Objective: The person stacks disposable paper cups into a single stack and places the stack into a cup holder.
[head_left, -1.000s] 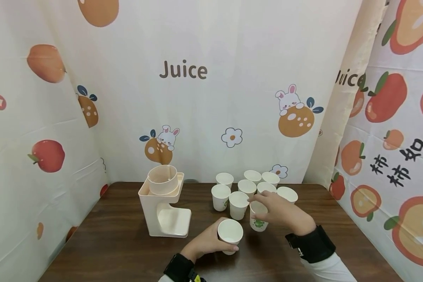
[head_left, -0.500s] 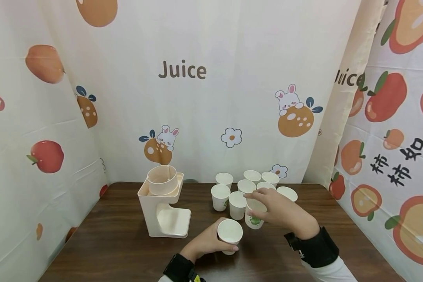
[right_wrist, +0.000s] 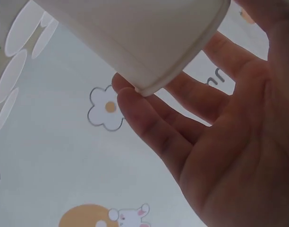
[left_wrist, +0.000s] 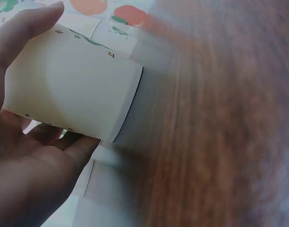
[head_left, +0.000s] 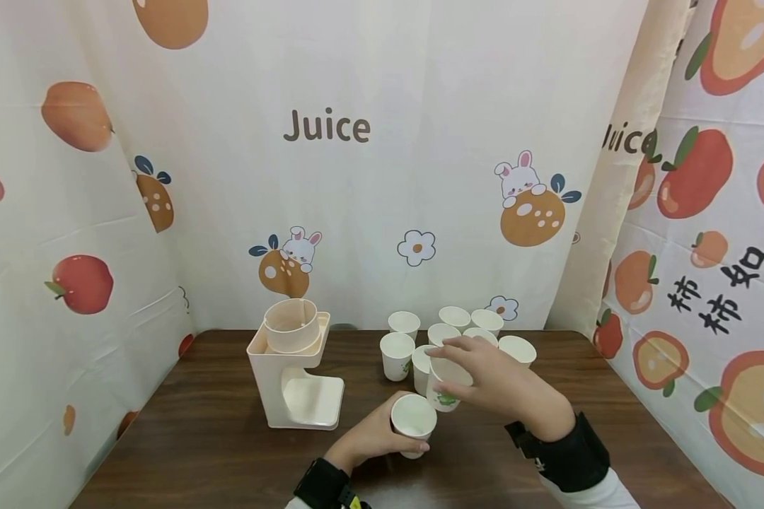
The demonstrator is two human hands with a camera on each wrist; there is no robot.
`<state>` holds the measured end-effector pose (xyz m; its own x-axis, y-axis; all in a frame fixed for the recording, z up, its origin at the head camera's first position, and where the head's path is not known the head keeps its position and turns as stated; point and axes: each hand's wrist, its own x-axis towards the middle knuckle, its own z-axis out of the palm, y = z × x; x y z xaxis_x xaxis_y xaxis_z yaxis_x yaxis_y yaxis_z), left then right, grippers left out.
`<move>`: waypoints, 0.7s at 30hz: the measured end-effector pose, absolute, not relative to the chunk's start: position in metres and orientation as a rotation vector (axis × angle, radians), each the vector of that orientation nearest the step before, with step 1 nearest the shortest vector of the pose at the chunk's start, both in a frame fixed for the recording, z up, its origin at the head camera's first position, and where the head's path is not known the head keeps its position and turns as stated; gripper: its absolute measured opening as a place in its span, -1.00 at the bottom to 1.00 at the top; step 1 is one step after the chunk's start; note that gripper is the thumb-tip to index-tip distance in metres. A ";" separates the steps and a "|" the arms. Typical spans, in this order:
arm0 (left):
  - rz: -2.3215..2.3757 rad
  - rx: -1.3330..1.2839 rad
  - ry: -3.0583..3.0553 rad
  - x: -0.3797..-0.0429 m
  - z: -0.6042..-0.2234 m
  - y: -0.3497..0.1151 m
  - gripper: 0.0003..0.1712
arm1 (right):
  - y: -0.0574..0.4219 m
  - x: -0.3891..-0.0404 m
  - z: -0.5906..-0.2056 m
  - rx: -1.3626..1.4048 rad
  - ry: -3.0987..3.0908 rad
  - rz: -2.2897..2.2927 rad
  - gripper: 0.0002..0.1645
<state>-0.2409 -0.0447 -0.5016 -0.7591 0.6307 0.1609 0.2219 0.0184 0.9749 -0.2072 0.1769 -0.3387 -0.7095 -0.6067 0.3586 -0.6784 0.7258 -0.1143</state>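
Note:
In the head view my left hand grips a white paper cup near the front middle of the table. The left wrist view shows thumb and fingers wrapped about that cup's wall, with small printed marks on it. My right hand holds a second paper cup, printed with green, by its rim from above. This cup stands close behind the left one, to its right. In the right wrist view the fingertips lie at the rim of the cup. Both cups are upright.
Several more paper cups stand grouped behind the right hand, partly hidden by it. A cream-coloured juicer-like machine stands on the left of the brown wooden table. A printed curtain hangs behind and along both sides.
My right hand has moved left with its cup, from beside the group towards the left hand's cup. The left hand and its cup have stayed in place.

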 end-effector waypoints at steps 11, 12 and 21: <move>1.772 0.914 1.994 -0.240 -0.498 -0.048 -0.22 | 0.156 -0.202 -0.342 1.146 -2.612 0.381 -0.46; 1.770 0.925 1.997 -0.240 -0.498 -0.048 -0.21 | 0.154 -0.202 -0.342 1.166 -2.605 0.386 -0.46; 1.783 0.944 1.944 -0.240 -0.497 -0.048 -0.12 | 0.140 -0.205 -0.349 1.257 -2.642 0.416 -0.44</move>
<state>-0.2403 -0.0482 -0.4966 -0.7222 0.6662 0.1858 0.2424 -0.0078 0.9701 -0.2049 0.1401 -0.3491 -0.6242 -0.7277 0.2842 -0.7798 0.6023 -0.1706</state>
